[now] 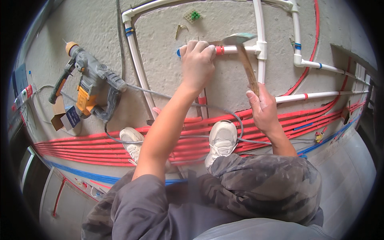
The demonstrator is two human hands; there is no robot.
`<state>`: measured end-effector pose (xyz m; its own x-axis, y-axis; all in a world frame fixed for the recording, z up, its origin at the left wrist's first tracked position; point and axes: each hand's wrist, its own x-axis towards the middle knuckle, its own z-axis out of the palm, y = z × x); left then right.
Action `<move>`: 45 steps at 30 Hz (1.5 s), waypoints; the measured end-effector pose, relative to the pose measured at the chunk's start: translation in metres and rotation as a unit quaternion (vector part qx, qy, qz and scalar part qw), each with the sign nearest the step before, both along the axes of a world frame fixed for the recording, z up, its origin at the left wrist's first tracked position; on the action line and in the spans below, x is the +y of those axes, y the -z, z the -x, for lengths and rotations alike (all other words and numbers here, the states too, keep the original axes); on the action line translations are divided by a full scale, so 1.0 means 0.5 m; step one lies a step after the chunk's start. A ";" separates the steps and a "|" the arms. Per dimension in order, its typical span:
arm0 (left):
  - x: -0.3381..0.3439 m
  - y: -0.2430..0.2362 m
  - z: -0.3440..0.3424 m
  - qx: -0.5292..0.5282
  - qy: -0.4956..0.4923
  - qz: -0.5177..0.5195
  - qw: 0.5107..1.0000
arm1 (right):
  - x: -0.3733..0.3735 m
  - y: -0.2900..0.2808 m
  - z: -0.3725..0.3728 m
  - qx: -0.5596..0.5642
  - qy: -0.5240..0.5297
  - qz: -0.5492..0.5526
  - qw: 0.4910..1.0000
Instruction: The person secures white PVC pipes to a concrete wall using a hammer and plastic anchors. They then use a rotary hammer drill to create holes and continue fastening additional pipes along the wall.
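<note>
My left hand (197,66) is closed at the end of a short white pipe (239,49), beside a red band (219,50) and a blue end piece (179,52); what its curled fingers hold is hidden. My right hand (262,108) grips the wooden handle of a hammer (251,70), whose head (234,38) is raised just above the pipe, right of my left fingers. A white tee fitting (261,50) joins that pipe to an upright run. Just above my left hand lie a small brass-coloured piece (179,31) and a tray of green plugs (195,15).
A yellow-grey rotary hammer (88,100) with a cable lies left, by an open cardboard box (70,119). Red conduits (96,150) and blue pipes (88,174) cross under my white shoes (222,140). More white pipe (296,28) runs right, near a concrete ledge (352,56).
</note>
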<state>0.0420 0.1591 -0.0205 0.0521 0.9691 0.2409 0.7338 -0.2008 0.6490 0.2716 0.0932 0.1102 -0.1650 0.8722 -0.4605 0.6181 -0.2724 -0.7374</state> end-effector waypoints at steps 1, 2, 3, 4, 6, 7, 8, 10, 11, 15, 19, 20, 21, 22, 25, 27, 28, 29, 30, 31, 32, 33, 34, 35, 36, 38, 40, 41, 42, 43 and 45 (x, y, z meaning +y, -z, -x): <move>0.006 0.011 -0.007 0.007 -0.020 -0.006 1.000 | -0.005 0.007 0.002 -0.005 -0.003 -0.058 0.998; 0.007 0.013 -0.010 0.005 -0.023 -0.018 1.000 | -0.012 0.009 0.001 -0.014 -0.005 -0.113 0.993; 0.006 0.015 -0.011 0.004 -0.027 -0.029 0.999 | -0.012 -0.002 0.008 -0.015 -0.001 -0.137 0.990; 0.001 0.017 -0.010 0.003 -0.031 -0.041 0.999 | -0.022 0.003 0.013 -0.014 -0.009 -0.162 0.987; -0.002 0.026 -0.012 0.004 -0.033 -0.038 0.999 | -0.031 0.019 0.016 -0.014 -0.028 -0.224 0.974; -0.001 0.027 -0.013 0.009 -0.032 -0.043 0.998 | -0.029 0.028 0.017 -0.036 -0.042 -0.210 0.976; -0.001 0.028 -0.014 0.014 -0.032 -0.049 0.998 | -0.025 0.045 0.012 -0.069 -0.054 -0.164 0.983; 0.000 0.025 -0.017 0.014 -0.028 -0.053 0.998 | -0.018 0.075 0.007 -0.136 -0.075 -0.072 0.985; -0.002 0.026 -0.010 0.020 -0.029 -0.054 0.998 | -0.011 0.068 0.016 -0.115 -0.069 -0.101 0.986; 0.003 0.021 -0.014 0.009 -0.035 -0.046 0.998 | -0.014 0.009 0.024 -0.024 -0.010 -0.235 0.972; 0.001 0.021 -0.016 0.020 -0.034 -0.040 0.998 | -0.015 0.084 -0.001 -0.195 -0.115 -0.115 0.967; -0.002 0.022 -0.013 0.022 -0.034 -0.039 0.998 | -0.006 0.085 0.005 -0.185 -0.108 -0.090 0.973; -0.003 0.022 -0.011 0.025 -0.034 -0.037 0.998 | 0.000 0.074 0.007 -0.161 -0.089 -0.116 0.976; -0.002 0.025 -0.010 0.030 -0.038 -0.040 0.998 | 0.006 0.056 0.009 -0.136 -0.069 -0.141 0.978; -0.010 0.030 -0.012 0.036 -0.045 -0.039 0.998 | -0.006 0.032 0.019 -0.066 -0.039 -0.242 0.967; -0.006 0.025 -0.020 0.033 -0.051 -0.044 0.997 | -0.017 0.073 0.002 -0.142 -0.081 -0.178 0.970; -0.003 0.023 -0.026 0.026 -0.049 -0.044 0.997 | -0.013 0.097 -0.009 -0.180 -0.101 -0.147 0.967; -0.005 0.023 -0.022 0.028 -0.047 -0.044 0.998 | 0.003 0.107 -0.005 -0.211 -0.101 -0.056 0.971; -0.005 0.024 -0.019 0.029 -0.045 -0.044 0.998 | 0.011 0.102 -0.006 -0.183 -0.089 -0.083 0.975; 0.000 0.025 -0.019 0.027 -0.047 -0.052 0.997 | 0.021 0.090 -0.009 -0.156 -0.077 -0.110 0.979; -0.001 0.027 -0.019 0.025 -0.048 -0.055 0.997 | 0.026 0.073 -0.004 -0.129 -0.064 -0.133 0.981; -0.003 0.028 -0.016 0.023 -0.049 -0.058 0.997 | 0.022 0.059 0.005 -0.100 -0.057 -0.151 0.982; -0.006 0.029 -0.010 0.031 -0.046 -0.049 0.997 | 0.014 0.061 0.013 -0.085 -0.042 -0.156 0.983; -0.010 0.025 -0.012 0.033 -0.044 -0.039 0.998 | 0.002 0.060 0.014 -0.074 -0.029 -0.160 0.984; -0.005 0.019 -0.017 0.033 -0.042 -0.034 0.998 | 0.000 0.058 0.010 -0.067 -0.015 -0.169 0.983; -0.003 0.021 -0.019 0.029 -0.038 -0.043 0.998 | 0.011 0.085 0.000 -0.141 -0.049 -0.104 0.983; 0.001 0.027 -0.016 0.030 -0.042 -0.056 0.997 | 0.041 0.068 0.003 -0.174 -0.065 -0.021 0.982; -0.001 0.028 -0.018 0.026 -0.044 -0.059 0.997 | 0.033 0.070 0.002 -0.135 -0.049 -0.078 0.986; -0.003 0.030 -0.018 0.022 -0.045 -0.062 0.997 | 0.024 0.070 0.004 -0.121 -0.043 -0.113 0.985; -0.006 0.031 -0.014 0.027 -0.043 -0.055 0.997 | 0.016 0.065 0.009 -0.107 -0.037 -0.147 0.983; -0.005 0.023 -0.016 0.032 -0.042 -0.044 0.998 | 0.012 0.047 0.017 -0.074 -0.022 -0.170 0.982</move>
